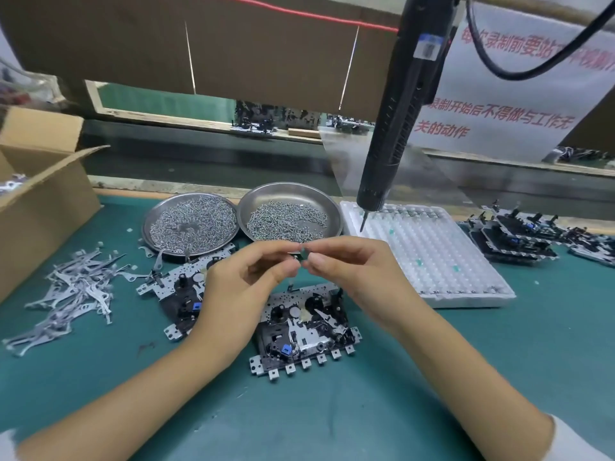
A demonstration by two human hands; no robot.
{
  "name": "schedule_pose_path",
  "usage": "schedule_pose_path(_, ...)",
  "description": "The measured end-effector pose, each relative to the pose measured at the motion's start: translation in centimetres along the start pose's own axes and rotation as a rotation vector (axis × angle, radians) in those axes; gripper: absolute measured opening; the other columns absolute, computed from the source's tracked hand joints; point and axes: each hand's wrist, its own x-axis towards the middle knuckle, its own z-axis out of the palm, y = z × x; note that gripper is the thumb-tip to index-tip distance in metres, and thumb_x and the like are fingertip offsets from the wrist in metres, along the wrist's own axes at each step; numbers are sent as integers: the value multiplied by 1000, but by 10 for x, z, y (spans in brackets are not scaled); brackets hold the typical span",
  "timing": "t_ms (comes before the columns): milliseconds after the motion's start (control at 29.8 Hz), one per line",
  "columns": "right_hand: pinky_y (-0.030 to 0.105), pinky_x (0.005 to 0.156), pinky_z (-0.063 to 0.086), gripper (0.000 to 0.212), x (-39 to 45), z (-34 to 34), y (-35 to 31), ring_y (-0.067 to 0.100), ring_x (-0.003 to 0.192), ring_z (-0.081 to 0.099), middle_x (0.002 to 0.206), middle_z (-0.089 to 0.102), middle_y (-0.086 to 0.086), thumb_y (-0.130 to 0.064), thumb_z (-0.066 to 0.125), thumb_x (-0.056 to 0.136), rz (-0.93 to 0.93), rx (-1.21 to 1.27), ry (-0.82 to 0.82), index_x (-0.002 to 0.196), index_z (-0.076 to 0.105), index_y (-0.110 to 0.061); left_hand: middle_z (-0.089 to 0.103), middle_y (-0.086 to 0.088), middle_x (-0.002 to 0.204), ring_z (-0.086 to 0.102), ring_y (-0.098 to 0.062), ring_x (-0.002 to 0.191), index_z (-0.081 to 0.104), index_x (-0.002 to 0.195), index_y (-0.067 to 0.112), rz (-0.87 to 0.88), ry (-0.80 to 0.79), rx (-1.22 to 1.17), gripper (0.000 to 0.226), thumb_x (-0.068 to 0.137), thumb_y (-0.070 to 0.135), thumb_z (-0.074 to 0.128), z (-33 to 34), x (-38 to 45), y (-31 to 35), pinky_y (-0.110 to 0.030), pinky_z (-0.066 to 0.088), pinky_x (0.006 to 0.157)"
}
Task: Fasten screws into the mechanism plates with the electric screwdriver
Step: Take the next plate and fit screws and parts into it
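Note:
Two mechanism plates lie on the green mat: one [304,331] in front of me, another [173,291] to its left, partly hidden by my left hand. My left hand [246,277] and my right hand [349,271] meet above them, and both pinch a small dark part [303,253] between their fingertips. The black electric screwdriver [392,128] hangs untouched from above, its bit over the white tray. Two round metal dishes hold screws, the left dish [189,224] and the right dish [289,214].
A white moulded tray [432,254] sits right of the dishes. Several finished mechanisms [512,234] are stacked at far right. Loose metal levers [73,287] lie at left beside an open cardboard box [40,194]. A conveyor runs behind.

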Motion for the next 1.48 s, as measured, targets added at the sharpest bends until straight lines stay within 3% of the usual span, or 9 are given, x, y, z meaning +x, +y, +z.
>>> schedule_pose_path(134, 19, 73, 54, 25, -7, 2, 9, 19, 83, 72, 90, 75, 7, -10, 77, 69, -7, 1, 61, 92, 75, -19, 72, 7, 85, 67, -6, 80, 70, 91, 28, 9, 0, 29, 25, 79, 6, 70, 0, -1, -1, -12, 50, 71)
schedule_pose_path(302, 16, 72, 52, 21, -8, 2, 7, 14, 82, 71, 87, 75, 4, -4, 77, 73, 1, -65, 89, 91, 76, -15, 72, 4, 84, 68, -10, 80, 70, 90, 26, -12, -25, 24, 24, 79, 5, 70, 1, -1, -5, -18, 54, 71)
schedule_pose_path(738, 16, 68, 52, 17, -11, 3, 9, 13, 79, 71, 86, 75, 6, -3, 74, 77, -14, -57, 87, 93, 75, -10, 73, 9, 83, 68, -5, 79, 72, 86, 26, 9, -60, 13, 15, 75, 17, 68, 2, -1, -8, -12, 50, 70)
schedule_pose_path(1174, 22, 77, 54, 19, -13, -2, 11, 16, 87, 71, 91, 75, 2, -6, 71, 82, -142, -162, -66, 94, 76, -21, 63, 10, 89, 63, -11, 86, 65, 99, 39, 170, -89, 187, 24, 75, 34, 67, -3, 2, -12, -22, 50, 77)
schedule_pose_path(1376, 22, 73, 55, 23, -15, -5, 11, 13, 79, 71, 86, 74, 0, -2, 73, 80, -238, -268, -38, 86, 77, -24, 63, 9, 85, 62, -9, 83, 64, 103, 32, 205, -150, 243, 28, 76, 29, 68, -4, 2, -11, -17, 48, 75)
schedule_pose_path(1476, 23, 72, 56, 21, -17, -5, 14, 17, 77, 69, 87, 73, 4, 2, 73, 78, -309, -330, -13, 89, 76, -16, 63, 8, 86, 61, -7, 83, 62, 104, 31, 222, -175, 297, 30, 75, 28, 68, -5, 0, -9, -18, 47, 76)
